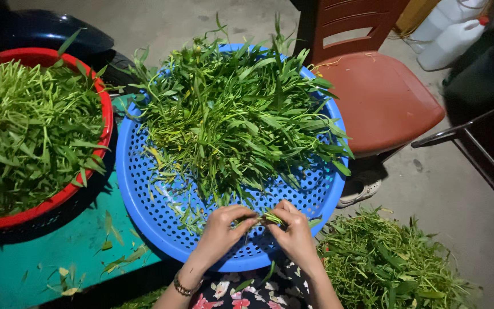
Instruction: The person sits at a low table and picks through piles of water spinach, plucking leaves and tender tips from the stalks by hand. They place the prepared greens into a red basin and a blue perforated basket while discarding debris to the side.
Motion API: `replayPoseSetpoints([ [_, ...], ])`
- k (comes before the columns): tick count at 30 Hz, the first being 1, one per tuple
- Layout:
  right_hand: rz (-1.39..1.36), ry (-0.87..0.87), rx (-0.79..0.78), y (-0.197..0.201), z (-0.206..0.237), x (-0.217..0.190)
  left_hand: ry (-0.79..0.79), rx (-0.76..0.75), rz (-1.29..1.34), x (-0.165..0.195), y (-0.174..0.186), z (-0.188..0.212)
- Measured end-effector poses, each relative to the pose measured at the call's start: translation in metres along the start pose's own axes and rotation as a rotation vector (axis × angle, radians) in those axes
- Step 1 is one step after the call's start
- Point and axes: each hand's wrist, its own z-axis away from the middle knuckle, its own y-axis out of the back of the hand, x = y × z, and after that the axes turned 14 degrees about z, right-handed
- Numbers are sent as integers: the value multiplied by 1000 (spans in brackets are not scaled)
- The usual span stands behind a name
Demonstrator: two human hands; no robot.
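Nearest, the left hand (219, 229) and right hand (294, 233) meet over the near rim of a blue perforated basket (144, 194), fingers (251, 222) of both pinched shut on one water spinach stem (270, 218) between them. Just beyond the fingers lies the heap of water spinach (235, 114). Left of them sits a red basket (58, 197) of greens on the teal counter (41, 263); right, trimmings (390, 263) on the floor; farther, a red chair (378, 97)

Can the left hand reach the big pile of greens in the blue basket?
Probably yes. The left hand is already over the blue basket, pinching a green stem with the right hand. The pile of greens lies just beyond, with nothing between.
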Motion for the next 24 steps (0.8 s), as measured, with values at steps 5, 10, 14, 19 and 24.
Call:
replayPoseSetpoints([
  [5,11,28,-10,9,3,7,40,-47,-81,-7,8,10],
  [10,-11,-4,-35,12,-1,7,-67,-30,-176,-11,20,18],
  [14,2,86,-81,13,-2,0,-90,12,-192,-11,19,16],
  [19,57,113,-97,5,0,-10,-76,-7,-172,-6,13,16],
  [24,66,134,-45,-9,1,-8,-56,26,-113,-2,11,16],
])
